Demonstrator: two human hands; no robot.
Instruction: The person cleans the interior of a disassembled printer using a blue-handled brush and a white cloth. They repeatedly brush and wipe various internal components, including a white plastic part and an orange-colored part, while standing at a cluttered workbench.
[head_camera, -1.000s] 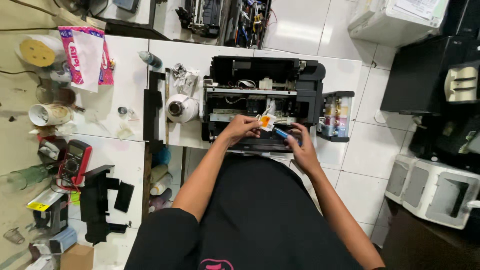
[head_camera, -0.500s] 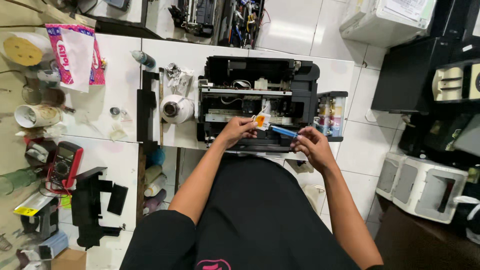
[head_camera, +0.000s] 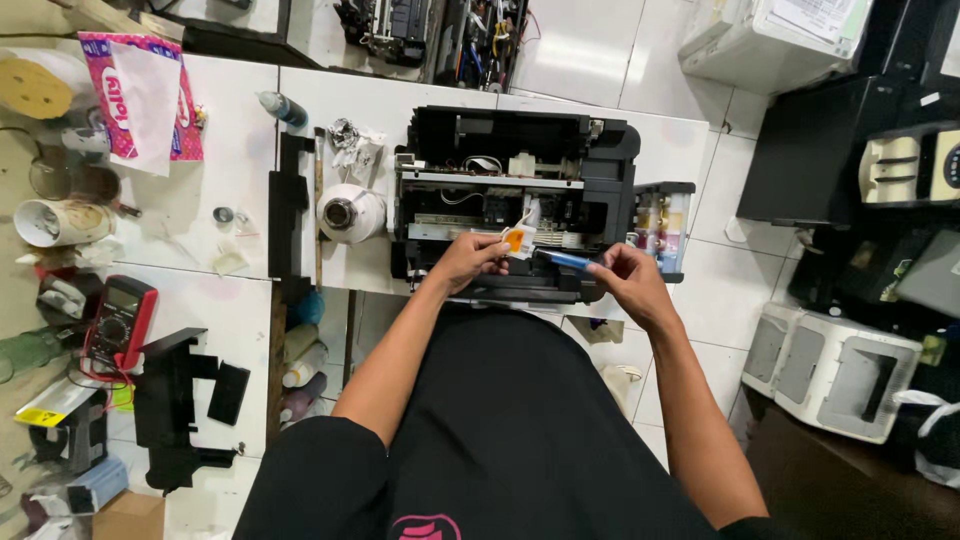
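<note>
A black printer (head_camera: 510, 200) with its cover off sits at the near edge of a white table (head_camera: 240, 150), hard plastic walls around bare metal rails and loose wires. Clipped to its right side is a clear box of ink tanks (head_camera: 665, 225) showing dark and yellow liquid. Beside the printer's left wall stands a white paper roll (head_camera: 350, 213), soft and round.

The left hand (head_camera: 465, 262) pinches a small white part with an orange patch (head_camera: 515, 240) just over the printer's front opening. The right hand (head_camera: 630, 283) is closed around a slim blue tool (head_camera: 565, 260), its tip aimed at that part and close to it.

The part looks light and is gripped only at its edge, so a push from the tool could knock it down among the rails. A slip could also snag the thin wires or smear ink.
</note>
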